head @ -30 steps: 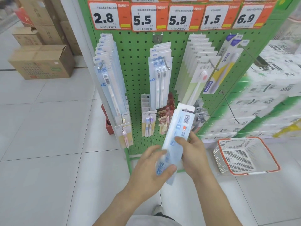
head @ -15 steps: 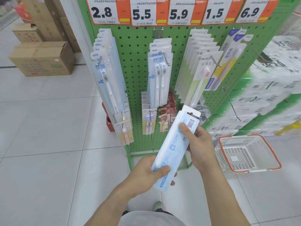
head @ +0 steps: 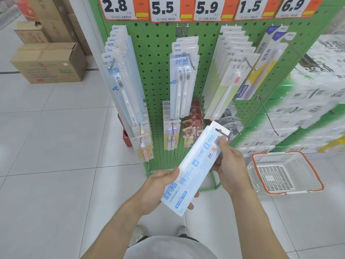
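Toothbrush pack (head: pixel 194 169): you held it with both hands in front of the green pegboard (head: pixel 158 75), well above the tiled floor, tilted so its hang-tab end pointed up and right. Your left hand (head: pixel 156 189) gripped the lower end, the thumb along the near edge and the fingers curled underneath, their tips showing past the far edge. Your right hand (head: pixel 233 167) pinched the upper end, the thumb pressed on the printed face just beside the barcode and the fingers behind the card.

A white mesh basket (head: pixel 306 176) with an orange rim stood on the floor to your right, well apart from the pack. A cardboard box (head: pixel 48 62) sat on the floor at far left with a flap raised; what it held could not be seen.

The face turned to you carried large blue characters, 柔护净齿, near your left hand, small blue icons up the middle, and a red-and-white mark below the barcode. The price tags (head: pixel 162 8) along the top of the board read 2.8, 5.5, 5.9, 1.5 and 6.9. The hanging packs (head: pixel 119 75) at left bore the word NEW on their tabs. The finer print was too small to read.
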Tool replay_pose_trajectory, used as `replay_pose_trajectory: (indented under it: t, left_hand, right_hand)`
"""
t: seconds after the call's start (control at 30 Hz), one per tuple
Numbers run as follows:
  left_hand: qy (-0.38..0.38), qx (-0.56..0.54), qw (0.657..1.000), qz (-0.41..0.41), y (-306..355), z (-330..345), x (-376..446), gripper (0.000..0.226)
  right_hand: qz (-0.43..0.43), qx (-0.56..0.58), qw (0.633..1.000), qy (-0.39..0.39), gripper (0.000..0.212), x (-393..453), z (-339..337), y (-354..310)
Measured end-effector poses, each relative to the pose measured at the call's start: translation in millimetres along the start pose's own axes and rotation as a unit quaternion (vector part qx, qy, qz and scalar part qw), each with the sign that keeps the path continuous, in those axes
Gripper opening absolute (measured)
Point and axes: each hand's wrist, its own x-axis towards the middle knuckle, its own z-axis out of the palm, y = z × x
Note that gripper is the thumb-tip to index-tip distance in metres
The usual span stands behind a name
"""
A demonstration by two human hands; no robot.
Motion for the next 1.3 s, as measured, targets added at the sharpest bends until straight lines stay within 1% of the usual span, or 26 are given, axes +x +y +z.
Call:
replay_pose_trajectory:
  t: [0.13, 0.4, 0.5, 0.6, 0.67, 0.7, 0.77, 0.8, 0.83, 0.9, 0.97, 1.03, 1.07, 1.13, 1.2, 1.23, 1.3]
  left_hand:
    - [-0.01, -0.031, 0.999, -0.009, 0.8, -1.5, -0.4, 0.05]
    - [-0.006, -0.01, 1.0, -0.027, 1.6, -7.5, -0.2, 0.049]
    - [0.015, 0.044, 0.999, -0.018, 0.2, -8.2, 1.8, 0.045]
    - [0.036, 0.114, 0.993, -0.024, -4.0, -11.7, 5.2, 0.044]
    - [0.045, 0.152, 0.987, -0.023, -6.3, -12.1, 7.6, 0.039]
    - [0.068, 0.183, 0.981, -0.004, -7.1, -10.6, 9.4, 0.032]
    - [0.157, 0.252, 0.953, 0.06, -9.5, -7.4, 15.5, 0.011]
    - [0.203, 0.29, 0.931, 0.09, -10.4, -4.9, 18.2, 0.015]
    - [0.245, 0.332, 0.903, 0.118, -11.0, -1.5, 20.5, 0.025]
    - [0.289, 0.405, 0.849, 0.18, -10.6, 4.8, 23.6, 0.042]
    - [0.282, 0.451, 0.805, 0.262, -10.8, 11.6, 27.7, 0.055]
    - [0.265, 0.496, 0.764, 0.316, -12.5, 19.8, 33.8, 0.061]
    - [0.26, 0.515, 0.748, 0.328, -14.0, 23.3, 36.7, 0.062]
    - [0.256, 0.545, 0.728, 0.328, -17.9, 26.1, 41.4, 0.065]
    - [0.26, 0.568, 0.702, 0.341, -19.9, 22.7, 44.9, 0.062]
    - [0.262, 0.574, 0.69, 0.355, -19.7, 20.3, 46.5, 0.059]
    - [0.266, 0.578, 0.677, 0.37, -15.0, 19.4, 47.3, 0.052]
  right_hand:
    - [-0.001, 0.01, 1.0, -0.002, 0.042, -1.2, 2.4, 2.3]
    - [0.004, 0.017, 0.999, -0.026, 0.035, 0.5, -2.7, 8.7]
    - [0.013, 0.031, 0.998, -0.043, 0.029, 1.4, -4.2, 6.1]
    - [0.002, 0.005, 0.999, -0.052, 0.017, 4.6, -6.9, 6.1]
    - [-0.005, -0.009, 0.999, -0.048, 0.018, 5.6, -8.2, 7.9]
    - [-0.006, -0.012, 0.999, -0.045, 0.018, 5.7, -8.5, 8.1]
    - [-0.009, -0.022, 0.999, -0.034, 0.016, 6.4, -8.5, 7.5]
    - [-0.008, -0.023, 0.999, -0.029, 0.014, 6.9, -7.7, 6.6]
    - [-0.006, -0.018, 1.0, -0.024, 0.012, 7.3, -6.7, 5.8]
    - [-0.002, -0.007, 1.0, -0.021, 0.008, 8.5, -4.1, 6.8]
    - [0.003, -0.002, 1.0, -0.024, 0.009, 7.6, -0.9, 7.3]
    - [0.012, -0.002, 0.999, -0.038, 0.01, 5.7, 1.9, 6.6]
    - [0.017, 0.0, 0.999, -0.051, 0.01, 4.3, 3.5, 5.6]
    - [0.019, 0.007, 0.997, -0.077, 0.008, 1.7, 5.8, 3.2]
    - [0.015, 0.019, 0.996, -0.09, 0.01, 1.3, 6.0, 1.1]
    - [0.013, 0.027, 0.995, -0.096, 0.016, 1.5, 5.2, 0.6]
    - [0.013, 0.054, 0.992, -0.113, 0.045, 3.0, 1.0, 1.3]
